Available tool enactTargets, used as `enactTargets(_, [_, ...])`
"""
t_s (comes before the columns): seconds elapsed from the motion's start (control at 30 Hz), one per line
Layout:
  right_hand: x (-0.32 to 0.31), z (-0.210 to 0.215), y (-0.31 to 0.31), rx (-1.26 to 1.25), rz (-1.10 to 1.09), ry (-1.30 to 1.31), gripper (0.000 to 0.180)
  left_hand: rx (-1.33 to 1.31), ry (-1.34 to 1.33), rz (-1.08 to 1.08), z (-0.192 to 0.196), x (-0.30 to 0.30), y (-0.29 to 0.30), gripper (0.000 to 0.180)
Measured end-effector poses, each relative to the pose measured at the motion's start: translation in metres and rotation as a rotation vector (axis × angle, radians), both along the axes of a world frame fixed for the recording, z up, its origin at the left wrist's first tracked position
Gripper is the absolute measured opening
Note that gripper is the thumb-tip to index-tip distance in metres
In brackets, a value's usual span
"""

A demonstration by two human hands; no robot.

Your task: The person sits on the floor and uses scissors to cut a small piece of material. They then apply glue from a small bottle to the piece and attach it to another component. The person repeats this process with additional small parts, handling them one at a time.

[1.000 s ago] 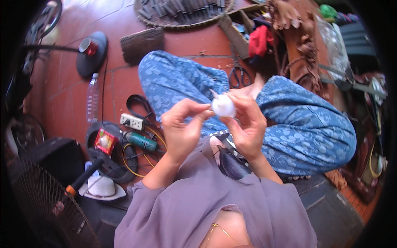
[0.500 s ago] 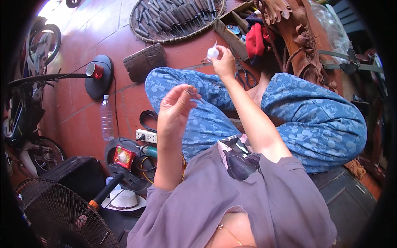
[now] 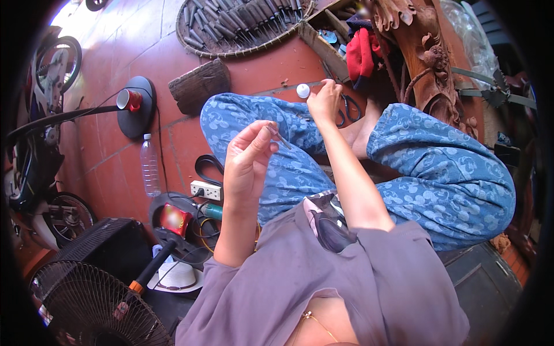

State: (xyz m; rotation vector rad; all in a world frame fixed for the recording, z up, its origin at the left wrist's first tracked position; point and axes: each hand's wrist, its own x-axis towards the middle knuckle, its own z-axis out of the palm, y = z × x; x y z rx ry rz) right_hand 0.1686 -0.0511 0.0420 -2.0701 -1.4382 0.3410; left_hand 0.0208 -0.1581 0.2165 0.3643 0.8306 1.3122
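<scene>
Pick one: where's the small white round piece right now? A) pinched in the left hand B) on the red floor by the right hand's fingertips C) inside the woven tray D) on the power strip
B: the small white round piece lies on the red floor, beside the outstretched right hand; the left hand pinches only a thin metal piece.

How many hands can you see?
2. The left hand is raised over the blue-trousered knee, pinching a thin small metal piece. The right hand reaches out to the red floor, beside a small white cap. No other hands show.
</scene>
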Motion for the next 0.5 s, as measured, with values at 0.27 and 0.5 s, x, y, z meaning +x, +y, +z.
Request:
enactTargets(0.27, [0.01,0.191,-0.06,-0.492,0.741,1.006,0.031,0.147,0.326,0.075,0.0,-0.002,0.004,0.016])
enactTargets(0.5, [0.018,0.196,-0.097,-0.458,0.725,1.351,0.018,0.351,0.347,-0.088,0.021,0.012,-0.004,0.017])
